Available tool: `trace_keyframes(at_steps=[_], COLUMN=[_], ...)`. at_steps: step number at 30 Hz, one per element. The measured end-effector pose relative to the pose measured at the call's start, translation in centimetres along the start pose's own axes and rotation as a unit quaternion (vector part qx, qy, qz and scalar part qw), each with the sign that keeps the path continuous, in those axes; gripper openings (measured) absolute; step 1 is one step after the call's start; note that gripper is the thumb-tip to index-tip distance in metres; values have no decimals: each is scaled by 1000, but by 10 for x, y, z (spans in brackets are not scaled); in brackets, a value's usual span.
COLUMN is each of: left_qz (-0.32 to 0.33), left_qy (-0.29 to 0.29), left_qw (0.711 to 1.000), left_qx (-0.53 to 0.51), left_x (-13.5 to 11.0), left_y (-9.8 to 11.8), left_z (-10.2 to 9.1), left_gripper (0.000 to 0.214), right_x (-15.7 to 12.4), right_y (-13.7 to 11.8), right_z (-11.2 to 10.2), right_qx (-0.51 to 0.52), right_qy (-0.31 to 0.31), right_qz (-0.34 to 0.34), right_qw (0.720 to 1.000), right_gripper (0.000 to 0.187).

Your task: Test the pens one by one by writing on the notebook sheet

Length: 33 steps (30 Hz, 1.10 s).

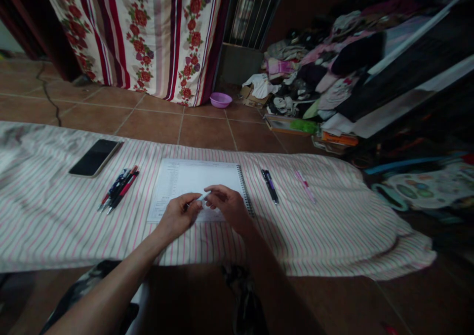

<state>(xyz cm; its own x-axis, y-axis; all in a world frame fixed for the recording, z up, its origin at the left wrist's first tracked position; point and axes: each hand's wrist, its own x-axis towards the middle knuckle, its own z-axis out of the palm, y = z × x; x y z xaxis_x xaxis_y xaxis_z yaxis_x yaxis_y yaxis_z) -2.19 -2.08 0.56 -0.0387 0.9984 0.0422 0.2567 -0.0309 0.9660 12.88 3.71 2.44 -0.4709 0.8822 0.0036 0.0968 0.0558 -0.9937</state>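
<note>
Both my hands meet over the near edge of a spiral notebook that lies open on a pink-striped cloth. My left hand and my right hand are closed in pinches on the two ends of a small white pen, held just above the page. A bunch of red and blue pens lies to the left of the notebook. Two dark pens and a pink pen lie to its right.
A black phone rests on the cloth at the left. Beyond the cloth are brown floor tiles, a floral curtain, a purple bowl and a heap of clothes at the right.
</note>
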Motion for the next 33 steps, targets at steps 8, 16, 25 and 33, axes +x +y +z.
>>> trace_keyframes(at_steps=[8,16,25,33], left_qz=[-8,0,-12,-8], left_qy=[7,2,3,11], left_qw=[1000,1000,1000,1000], left_qx=[8,4,-10,1], left_x=[0,1,0,0], left_y=[-1,0,0,0], left_z=[0,1,1,1], left_gripper=[28,28,29,29], right_x=[2,1,0,1], right_y=[8,5,5,11], right_z=[0,1,1,1], right_qx=[14,-5,-4,30], right_qy=[9,14,10,15], right_qz=[0,7,-4,-3], right_qw=[1000,1000,1000,999], right_gripper=[30,16,18,26])
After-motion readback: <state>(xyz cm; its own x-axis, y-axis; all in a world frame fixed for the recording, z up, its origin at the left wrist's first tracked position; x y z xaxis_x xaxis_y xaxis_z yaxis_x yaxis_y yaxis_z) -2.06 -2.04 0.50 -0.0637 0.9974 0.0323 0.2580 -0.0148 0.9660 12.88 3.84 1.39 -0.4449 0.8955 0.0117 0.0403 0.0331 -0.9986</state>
